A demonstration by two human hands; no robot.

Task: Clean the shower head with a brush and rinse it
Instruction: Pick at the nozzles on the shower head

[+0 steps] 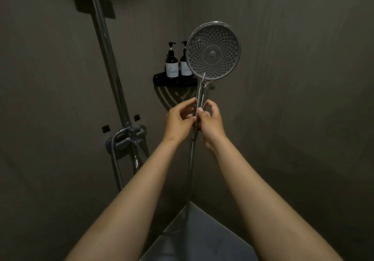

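Observation:
A round chrome shower head (213, 51) stands upright in front of me, its nozzle face turned toward the camera. Its handle runs down between my two hands. My left hand (179, 121) grips the handle from the left with curled fingers. My right hand (210, 121) holds the same handle from the right, thumb and fingers around it. A metal hose (190, 171) hangs from the bottom of the handle toward the floor. No brush is in view.
A chrome riser rail (108, 58) and mixer valve (129, 137) are fixed to the left wall. A black corner shelf (162, 79) carries two dark pump bottles (172, 63), partly behind the shower head. Grey floor tiles (202, 238) show below.

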